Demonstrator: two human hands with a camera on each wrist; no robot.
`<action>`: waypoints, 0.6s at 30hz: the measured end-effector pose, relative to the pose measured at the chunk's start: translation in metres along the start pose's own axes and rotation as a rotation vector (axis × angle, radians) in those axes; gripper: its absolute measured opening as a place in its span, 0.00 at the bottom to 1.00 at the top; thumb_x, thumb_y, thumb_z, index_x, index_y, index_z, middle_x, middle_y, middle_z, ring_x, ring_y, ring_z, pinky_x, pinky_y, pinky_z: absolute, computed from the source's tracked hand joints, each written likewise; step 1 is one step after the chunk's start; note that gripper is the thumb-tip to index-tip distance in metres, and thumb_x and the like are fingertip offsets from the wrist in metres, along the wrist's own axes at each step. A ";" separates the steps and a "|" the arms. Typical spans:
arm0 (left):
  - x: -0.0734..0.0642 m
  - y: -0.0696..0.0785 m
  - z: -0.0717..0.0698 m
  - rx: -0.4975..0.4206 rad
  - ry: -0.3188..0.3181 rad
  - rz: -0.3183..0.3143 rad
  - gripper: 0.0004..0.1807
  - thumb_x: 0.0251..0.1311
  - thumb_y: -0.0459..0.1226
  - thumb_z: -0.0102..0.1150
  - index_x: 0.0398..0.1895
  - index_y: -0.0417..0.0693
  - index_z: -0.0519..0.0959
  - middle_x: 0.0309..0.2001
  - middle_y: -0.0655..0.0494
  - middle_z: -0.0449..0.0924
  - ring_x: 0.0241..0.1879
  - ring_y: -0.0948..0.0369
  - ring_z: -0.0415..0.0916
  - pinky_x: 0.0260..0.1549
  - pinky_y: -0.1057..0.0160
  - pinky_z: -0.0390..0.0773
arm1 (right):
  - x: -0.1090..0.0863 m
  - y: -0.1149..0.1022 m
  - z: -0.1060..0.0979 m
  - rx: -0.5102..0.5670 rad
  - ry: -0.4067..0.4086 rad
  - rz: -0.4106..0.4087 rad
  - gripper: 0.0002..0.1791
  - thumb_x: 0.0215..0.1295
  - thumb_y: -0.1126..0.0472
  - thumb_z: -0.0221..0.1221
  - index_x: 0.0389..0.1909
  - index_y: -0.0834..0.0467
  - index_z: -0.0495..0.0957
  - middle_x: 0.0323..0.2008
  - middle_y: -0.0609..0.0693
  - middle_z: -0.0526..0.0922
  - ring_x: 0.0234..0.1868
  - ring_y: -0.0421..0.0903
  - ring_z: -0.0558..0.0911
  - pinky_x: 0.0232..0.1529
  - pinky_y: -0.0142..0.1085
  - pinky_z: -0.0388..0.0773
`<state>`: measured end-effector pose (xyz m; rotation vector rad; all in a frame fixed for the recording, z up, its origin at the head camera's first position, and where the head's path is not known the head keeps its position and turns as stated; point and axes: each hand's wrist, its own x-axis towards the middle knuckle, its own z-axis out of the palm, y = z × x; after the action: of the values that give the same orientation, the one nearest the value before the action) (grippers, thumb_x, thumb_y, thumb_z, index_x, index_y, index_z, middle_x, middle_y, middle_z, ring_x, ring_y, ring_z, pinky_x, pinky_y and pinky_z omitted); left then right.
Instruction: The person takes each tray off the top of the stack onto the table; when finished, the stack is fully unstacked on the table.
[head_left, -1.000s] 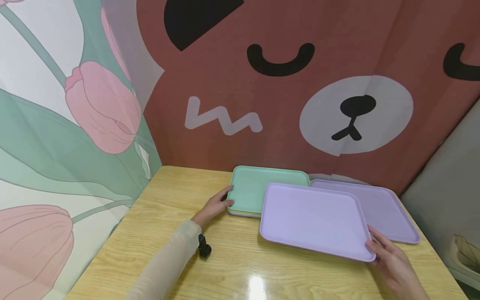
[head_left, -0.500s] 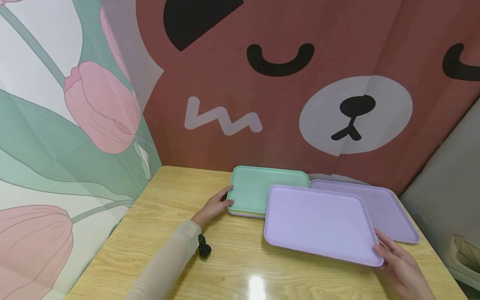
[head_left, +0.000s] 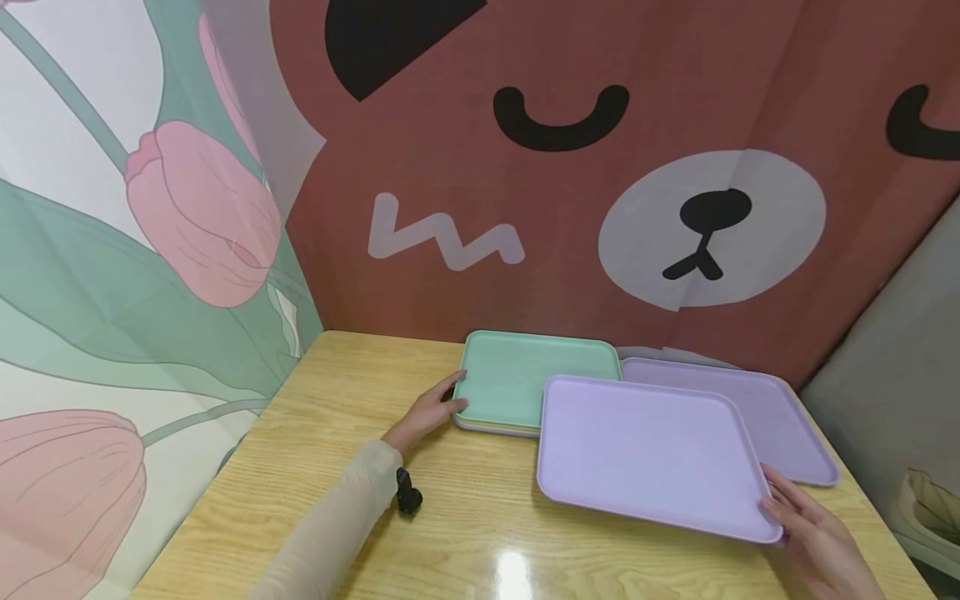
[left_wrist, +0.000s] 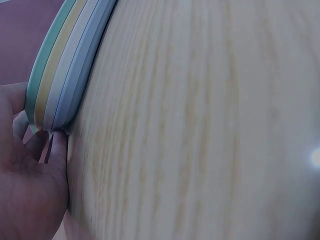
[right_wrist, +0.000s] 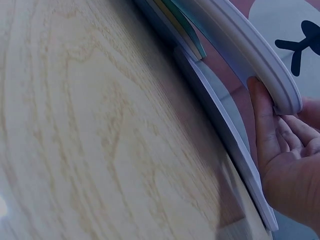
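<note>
My right hand (head_left: 821, 533) grips a light purple rectangular tray (head_left: 648, 458) by its near right corner, thumb over the rim and fingers underneath. The tray is tilted and raised off the table, as the right wrist view shows (right_wrist: 250, 45). It overlaps a stack of trays and another purple tray (head_left: 787, 421) lying flat at the back right. A mint green tray (head_left: 517, 375) tops the stack, with yellow and paler trays under it (left_wrist: 60, 75). My left hand (head_left: 429, 412) holds the stack's left edge, fingertips at the rims.
The wooden table (head_left: 450, 533) runs up to a bear-patterned curtain (head_left: 450, 300) behind the trays. A small black device (head_left: 408, 492) is at the left sleeve. A pale container (head_left: 933, 508) stands beyond the table's right edge.
My right hand has moved the purple tray to the right and toward me, uncovering more of the green tray. The left hand and the stack have stayed in place.
</note>
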<state>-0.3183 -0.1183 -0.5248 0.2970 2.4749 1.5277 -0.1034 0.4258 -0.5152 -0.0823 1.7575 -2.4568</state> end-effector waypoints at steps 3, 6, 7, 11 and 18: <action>0.000 0.000 0.000 0.005 0.003 -0.006 0.34 0.71 0.46 0.58 0.78 0.67 0.61 0.79 0.52 0.55 0.79 0.51 0.50 0.75 0.46 0.53 | -0.002 -0.001 -0.004 -0.031 0.011 0.028 0.30 0.80 0.71 0.41 0.59 0.33 0.79 0.55 0.27 0.80 0.52 0.29 0.80 0.46 0.29 0.81; 0.000 0.000 0.000 0.004 0.004 -0.011 0.34 0.71 0.46 0.58 0.78 0.67 0.61 0.79 0.52 0.55 0.79 0.51 0.51 0.75 0.46 0.53 | -0.004 -0.002 -0.008 -0.056 0.016 0.047 0.29 0.81 0.69 0.41 0.58 0.31 0.79 0.54 0.26 0.80 0.52 0.29 0.79 0.46 0.29 0.81; 0.000 0.000 0.000 0.002 0.004 -0.013 0.34 0.71 0.46 0.58 0.78 0.67 0.61 0.79 0.52 0.55 0.79 0.51 0.51 0.75 0.46 0.53 | -0.004 -0.001 -0.010 -0.059 0.010 0.048 0.29 0.81 0.69 0.41 0.58 0.31 0.79 0.54 0.26 0.80 0.52 0.29 0.80 0.46 0.30 0.81; -0.001 0.001 0.000 -0.004 0.001 -0.010 0.34 0.71 0.46 0.58 0.78 0.66 0.61 0.79 0.52 0.54 0.79 0.50 0.50 0.75 0.45 0.53 | -0.006 -0.001 -0.018 -0.043 -0.043 0.040 0.31 0.81 0.70 0.39 0.59 0.32 0.78 0.55 0.26 0.79 0.53 0.30 0.80 0.46 0.31 0.82; -0.002 0.001 0.000 -0.015 -0.003 -0.008 0.34 0.71 0.46 0.58 0.79 0.67 0.61 0.80 0.52 0.54 0.79 0.50 0.50 0.75 0.46 0.52 | -0.016 0.000 -0.026 -0.077 0.032 0.109 0.29 0.81 0.69 0.42 0.55 0.29 0.79 0.52 0.23 0.79 0.50 0.27 0.79 0.44 0.29 0.81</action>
<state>-0.3163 -0.1181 -0.5236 0.2864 2.4578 1.5414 -0.0905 0.4527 -0.5229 0.0458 1.8185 -2.3276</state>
